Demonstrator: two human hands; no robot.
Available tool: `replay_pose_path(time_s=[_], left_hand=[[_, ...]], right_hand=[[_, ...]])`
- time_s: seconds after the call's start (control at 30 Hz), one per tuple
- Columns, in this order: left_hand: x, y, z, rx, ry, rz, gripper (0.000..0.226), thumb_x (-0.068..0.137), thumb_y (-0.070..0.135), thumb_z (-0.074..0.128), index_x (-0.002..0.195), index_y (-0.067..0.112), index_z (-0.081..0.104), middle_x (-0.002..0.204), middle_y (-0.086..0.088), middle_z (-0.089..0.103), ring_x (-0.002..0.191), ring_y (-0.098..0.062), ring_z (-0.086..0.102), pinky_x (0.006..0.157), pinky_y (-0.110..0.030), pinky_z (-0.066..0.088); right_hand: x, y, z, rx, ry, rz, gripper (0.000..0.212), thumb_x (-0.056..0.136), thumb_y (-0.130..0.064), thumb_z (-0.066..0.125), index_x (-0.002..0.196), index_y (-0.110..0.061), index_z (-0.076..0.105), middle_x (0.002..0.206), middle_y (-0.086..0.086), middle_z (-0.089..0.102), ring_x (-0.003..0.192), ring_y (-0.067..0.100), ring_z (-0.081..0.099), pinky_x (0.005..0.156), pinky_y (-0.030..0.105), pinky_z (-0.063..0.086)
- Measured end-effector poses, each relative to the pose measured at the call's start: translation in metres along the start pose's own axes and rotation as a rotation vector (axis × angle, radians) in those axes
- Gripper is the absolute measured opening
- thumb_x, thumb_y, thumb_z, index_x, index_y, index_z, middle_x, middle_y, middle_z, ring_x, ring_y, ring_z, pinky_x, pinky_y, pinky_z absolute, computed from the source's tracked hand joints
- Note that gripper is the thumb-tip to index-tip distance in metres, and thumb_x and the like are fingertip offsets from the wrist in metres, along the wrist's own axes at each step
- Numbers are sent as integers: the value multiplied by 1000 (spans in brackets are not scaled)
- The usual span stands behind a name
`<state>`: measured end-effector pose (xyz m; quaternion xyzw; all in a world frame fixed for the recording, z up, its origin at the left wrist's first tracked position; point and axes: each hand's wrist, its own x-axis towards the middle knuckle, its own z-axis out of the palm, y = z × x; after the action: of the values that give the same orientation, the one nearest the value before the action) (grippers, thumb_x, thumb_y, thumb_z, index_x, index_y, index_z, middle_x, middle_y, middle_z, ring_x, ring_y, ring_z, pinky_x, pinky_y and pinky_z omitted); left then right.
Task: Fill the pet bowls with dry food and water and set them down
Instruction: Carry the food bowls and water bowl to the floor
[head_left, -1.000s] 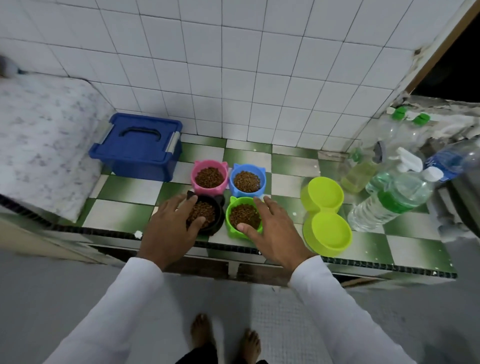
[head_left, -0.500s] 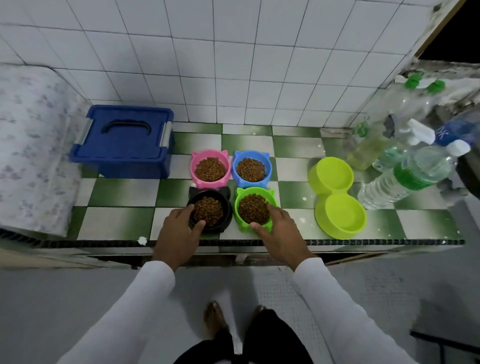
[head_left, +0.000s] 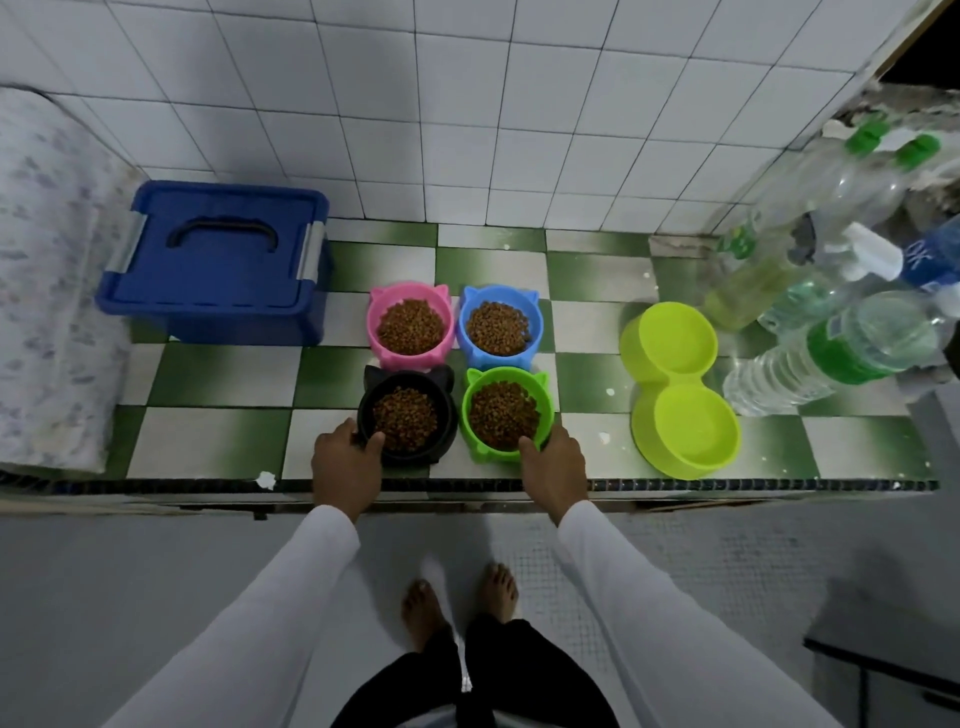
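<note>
Both hands hold bowls at the near edge of the green-and-white checked tiled tabletop (head_left: 218, 441): the left hand (head_left: 345, 467) has its grip clamped on the black cat-eared plastic bowl of brown kibble (head_left: 408, 415), thumb over the rim, and the right hand (head_left: 556, 465) grips the green cat-eared bowl of kibble (head_left: 506, 413) likewise. Both bowls' ears point toward the wall. The fingers are hidden behind the bowls.

Just beyond sit a pink kibble bowl (head_left: 410, 325) and a blue kibble bowl (head_left: 498, 327). Right of them lies a lime double bowl (head_left: 678, 387), long axis running near to far. Clear plastic bottles (head_left: 810, 364), partly cut off, crowd the right corner. A blue lidded storage box (head_left: 215, 265) stands against the white tiled wall (head_left: 467, 104).
</note>
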<state>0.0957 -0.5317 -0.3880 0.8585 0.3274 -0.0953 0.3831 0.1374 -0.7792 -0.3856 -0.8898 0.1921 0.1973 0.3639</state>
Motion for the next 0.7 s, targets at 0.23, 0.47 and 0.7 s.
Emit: replay_pose_path(time_s=[0.23, 0.47, 0.7], left_hand=[[13, -5, 9, -74, 56, -98, 28, 98, 25, 67, 78, 5, 63, 91, -27, 61, 77, -38, 61, 74, -36, 47], [14, -7, 13, -138, 84, -75, 19, 96, 18, 69, 98, 0, 76, 91, -23, 68, 85, -39, 66, 85, -41, 56], [3, 3, 11, -246, 134, -101, 20, 96, 16, 66, 109, 4, 76, 102, -19, 74, 96, -37, 68, 83, -31, 47]], right_hand=[[16, 6, 9, -10, 29, 54, 37, 97, -27, 62, 126, -5, 59, 116, 24, 63, 108, 42, 59, 90, 40, 48], [15, 0, 9, 43, 66, 116, 31, 90, -20, 64, 116, -4, 65, 110, 22, 67, 106, 41, 60, 84, 37, 47], [10, -9, 12, 134, 112, 164, 39, 87, -20, 67, 120, -3, 55, 116, 24, 62, 107, 42, 59, 91, 45, 49]])
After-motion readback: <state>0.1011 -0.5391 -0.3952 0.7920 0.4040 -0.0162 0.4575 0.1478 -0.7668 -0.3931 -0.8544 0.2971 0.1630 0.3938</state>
